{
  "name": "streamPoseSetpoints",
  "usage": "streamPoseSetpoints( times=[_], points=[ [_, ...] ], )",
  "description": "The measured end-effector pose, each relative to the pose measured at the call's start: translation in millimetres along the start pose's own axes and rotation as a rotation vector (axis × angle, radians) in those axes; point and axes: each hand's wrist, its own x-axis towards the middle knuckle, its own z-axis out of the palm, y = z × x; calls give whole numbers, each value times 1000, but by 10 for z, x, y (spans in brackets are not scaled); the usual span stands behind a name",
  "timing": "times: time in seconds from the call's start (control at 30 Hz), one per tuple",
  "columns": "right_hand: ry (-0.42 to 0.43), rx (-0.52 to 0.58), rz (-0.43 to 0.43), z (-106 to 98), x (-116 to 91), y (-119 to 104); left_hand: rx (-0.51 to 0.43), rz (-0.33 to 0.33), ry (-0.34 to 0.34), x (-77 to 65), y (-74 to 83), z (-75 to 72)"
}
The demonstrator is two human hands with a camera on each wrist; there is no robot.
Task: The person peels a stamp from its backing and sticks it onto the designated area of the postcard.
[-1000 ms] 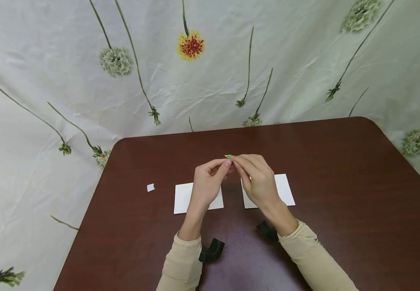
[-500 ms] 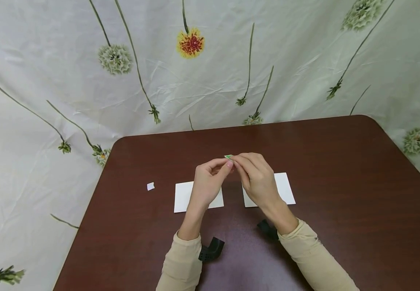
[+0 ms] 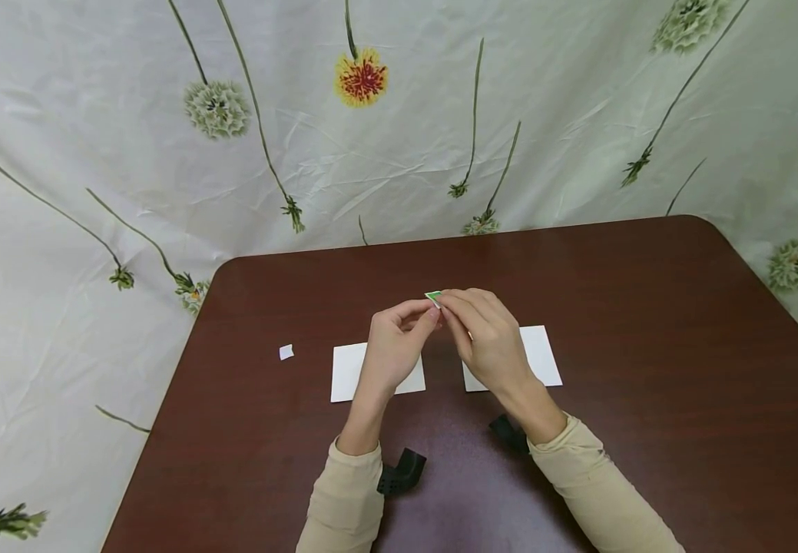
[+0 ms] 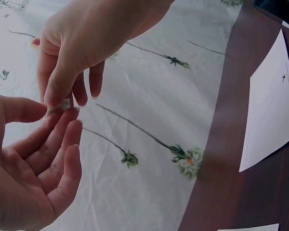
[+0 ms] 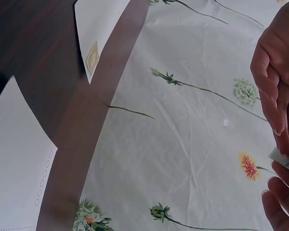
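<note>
Both hands meet over the far middle of the table in the head view. Between their fingertips is a small green-and-white sticker [image 3: 433, 297], possibly a stamp. My left hand [image 3: 395, 346] pinches its near edge with thumb and index finger. Thumb and fingers of my right hand [image 3: 491, 342] pinch it from the other side. In the left wrist view the sticker [image 4: 64, 104] is mostly hidden by fingers; in the right wrist view its pale side [image 5: 282, 158] shows. Beyond the wrists lie two white envelopes, the left one [image 3: 349, 374] and the right one [image 3: 541, 355], each partly covered.
A small white paper scrap [image 3: 286, 352] lies left of the envelopes. In the right wrist view, the left envelope's corner bears a yellowish stamp [image 5: 92, 60]. Black wrist mounts [image 3: 402, 471] jut from both sleeves. The brown table [image 3: 647, 322] ends at a flowered cloth [image 3: 412, 138].
The sticker has tilted up slightly, so more of its green face shows between the fingertips. The hands otherwise hold nearly still, while the whole head view shifts slightly upward.
</note>
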Motion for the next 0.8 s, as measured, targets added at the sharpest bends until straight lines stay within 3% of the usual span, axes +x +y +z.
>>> streamPoseSetpoints(
  times=[0.4, 0.57, 0.8],
  points=[
    [15, 44, 9, -11, 4, 1, 32, 40, 11, 6, -21, 5],
    [-16, 45, 12, -24, -1, 26, 84, 95, -7, 15, -34, 6],
    [-64, 106, 31, -46, -6, 43, 119, 98, -21, 20, -46, -13]
  ],
)
